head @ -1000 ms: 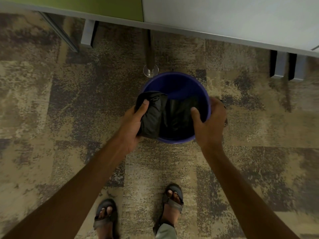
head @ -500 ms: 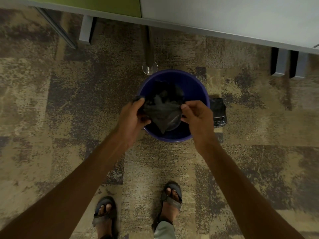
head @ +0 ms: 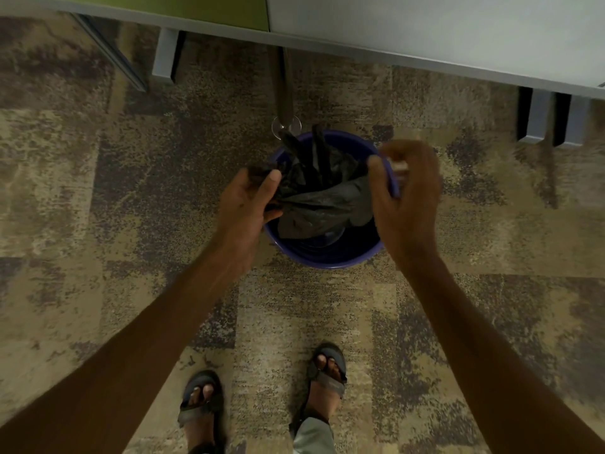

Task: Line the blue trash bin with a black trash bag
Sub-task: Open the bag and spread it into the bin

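Mottled carpet, frame centre: both hands, left hand (head: 244, 204) and right hand (head: 406, 198), pinch crumpled black plastic trash bag (head: 322, 198) over round blue plastic bin (head: 330, 257); rim not yet lined.

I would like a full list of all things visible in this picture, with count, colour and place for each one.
trash bin: one, blue, on the carpet below the desk edge.
trash bag: one, black, crumpled inside the bin, stretched between both hands.
carpet: one, mottled beige and brown, covers the floor.
desk: one, light grey top with a green part at left, along the top edge.
desk legs: several, grey, at upper left and upper right.
metal pole: one, dark with a round foot, just behind the bin.
sandals: two, grey, on the feet at bottom centre.
left hand: gripping the bag at the bin's left rim.
right hand: pinching the bag at the right rim, blurred.
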A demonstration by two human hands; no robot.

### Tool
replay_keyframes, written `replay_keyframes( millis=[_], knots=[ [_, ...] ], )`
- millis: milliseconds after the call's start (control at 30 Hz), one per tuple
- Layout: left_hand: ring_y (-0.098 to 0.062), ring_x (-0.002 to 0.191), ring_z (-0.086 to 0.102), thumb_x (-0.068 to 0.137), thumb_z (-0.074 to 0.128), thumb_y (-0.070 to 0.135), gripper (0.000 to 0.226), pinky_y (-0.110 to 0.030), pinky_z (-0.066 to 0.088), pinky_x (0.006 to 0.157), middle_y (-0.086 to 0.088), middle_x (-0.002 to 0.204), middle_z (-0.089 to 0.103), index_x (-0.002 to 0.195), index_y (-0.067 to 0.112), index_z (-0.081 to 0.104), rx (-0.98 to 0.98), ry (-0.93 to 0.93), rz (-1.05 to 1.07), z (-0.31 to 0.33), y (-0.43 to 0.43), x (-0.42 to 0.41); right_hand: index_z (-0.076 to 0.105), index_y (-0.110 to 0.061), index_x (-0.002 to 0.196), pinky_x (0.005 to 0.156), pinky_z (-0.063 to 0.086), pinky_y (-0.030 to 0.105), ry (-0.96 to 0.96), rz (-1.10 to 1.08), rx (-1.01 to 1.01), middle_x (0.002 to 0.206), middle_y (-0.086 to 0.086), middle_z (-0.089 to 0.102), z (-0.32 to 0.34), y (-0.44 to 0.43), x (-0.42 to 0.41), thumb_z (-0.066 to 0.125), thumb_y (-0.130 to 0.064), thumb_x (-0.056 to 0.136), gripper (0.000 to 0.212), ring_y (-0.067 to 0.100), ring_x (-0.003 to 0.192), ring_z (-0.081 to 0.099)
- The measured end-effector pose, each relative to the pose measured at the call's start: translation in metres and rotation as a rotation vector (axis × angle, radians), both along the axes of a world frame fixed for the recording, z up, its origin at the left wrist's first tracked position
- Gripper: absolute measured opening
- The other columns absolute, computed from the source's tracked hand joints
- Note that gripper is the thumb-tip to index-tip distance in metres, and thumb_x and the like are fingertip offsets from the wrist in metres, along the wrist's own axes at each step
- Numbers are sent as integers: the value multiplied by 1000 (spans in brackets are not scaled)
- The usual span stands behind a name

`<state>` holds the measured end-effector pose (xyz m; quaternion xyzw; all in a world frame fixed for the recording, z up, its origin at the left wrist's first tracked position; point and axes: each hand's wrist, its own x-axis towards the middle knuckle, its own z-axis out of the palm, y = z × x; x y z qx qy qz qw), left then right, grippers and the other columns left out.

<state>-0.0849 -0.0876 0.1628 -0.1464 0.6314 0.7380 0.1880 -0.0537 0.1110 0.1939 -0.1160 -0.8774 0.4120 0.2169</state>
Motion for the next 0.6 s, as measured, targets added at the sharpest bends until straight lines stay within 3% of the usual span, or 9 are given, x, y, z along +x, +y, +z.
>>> replay_keyframes(
  millis=[33,100,167,200,300,367,467,600],
  knots=[
    [-19,104,70,82,69,41,18,-29,55,77,8,103,74,97,32,66,-12,19,-12,0,0,0,60,-10,103,85,45,33,6,86,79,102,-3,57,1,-2,-8,57,-25,91,19,7,101,45],
    [-20,103,71,79,72,40,20,-32,56,77,8,100,75,94,30,65,1,41,-25,0,0,0,57,-14,116,94,41,33,-159,263,168,114,2,58,1,-5,-22,64,-32,87,35,5,108,40],
    [-20,103,70,79,73,36,19,-35,57,79,7,98,75,94,27,66,31,37,-17,0,0,0,46,-17,126,94,41,34,-428,399,170,115,2,60,-6,-4,-31,73,-37,80,57,13,107,50],
    [-19,102,70,80,73,34,18,-36,56,79,6,97,74,94,25,66,45,28,-7,1,-1,0,43,-18,127,89,43,31,-538,438,125,106,0,63,-10,-3,-33,75,-34,79,60,13,97,57],
    [-9,88,72,83,72,31,15,-32,57,77,8,89,74,93,21,66,73,-17,48,1,-6,-1,47,-16,111,64,42,11,-629,392,-96,72,-8,60,-25,3,-26,70,-12,85,35,-6,62,57],
    [-4,78,72,79,75,34,22,-27,58,72,9,87,75,94,20,66,72,-70,130,3,-10,-2,51,-16,101,56,40,4,-568,272,-153,68,-10,56,-30,9,-20,64,-4,88,22,-10,57,55],
    [-16,101,72,74,76,35,36,-32,59,80,-2,108,75,104,17,68,23,-157,247,3,-15,-3,58,-10,101,65,46,18,-459,63,-107,82,-1,62,-34,21,-13,56,-2,90,14,5,71,57],
    [-18,99,73,68,78,40,62,-28,59,73,-6,109,74,119,7,64,13,-163,203,4,-20,0,59,-5,101,78,54,37,-485,-61,-93,93,8,63,-39,36,-8,52,-1,89,15,24,85,62]
  ],
)
